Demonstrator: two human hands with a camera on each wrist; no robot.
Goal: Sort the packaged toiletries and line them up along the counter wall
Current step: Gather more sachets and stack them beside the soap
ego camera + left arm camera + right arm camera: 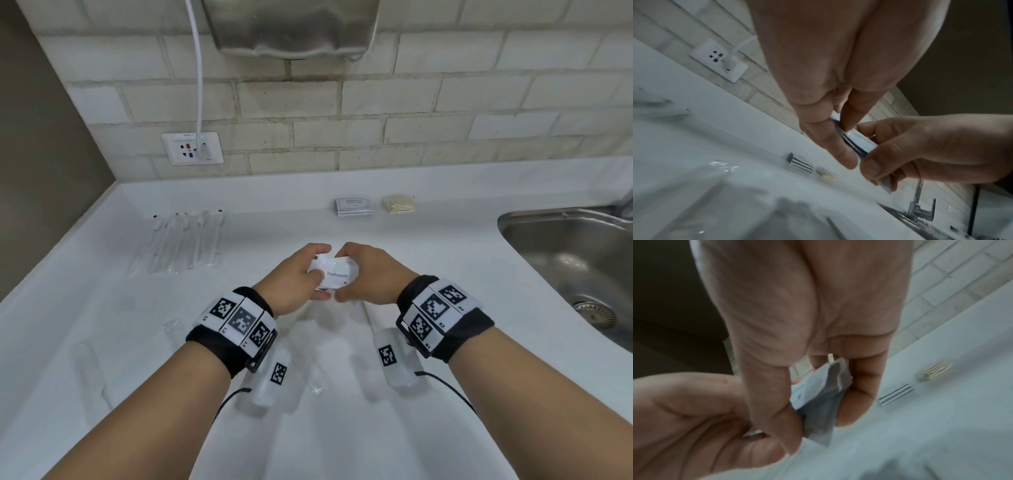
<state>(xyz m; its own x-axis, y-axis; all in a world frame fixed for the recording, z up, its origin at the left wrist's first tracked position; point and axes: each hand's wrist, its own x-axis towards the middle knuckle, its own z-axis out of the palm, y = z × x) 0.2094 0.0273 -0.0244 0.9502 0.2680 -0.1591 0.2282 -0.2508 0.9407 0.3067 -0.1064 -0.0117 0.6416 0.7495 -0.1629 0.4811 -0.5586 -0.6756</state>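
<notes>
toothpaste sachets (335,274) pinched between left hand (294,277), right hand (371,274)

White sachets marked "Toothpaste" (334,274) are held above the counter; clear-wrapped sticks (186,241) lie left. A grey packet stack (354,206) and a beige packet stack (398,204) sit side by side near the wall.
</notes>
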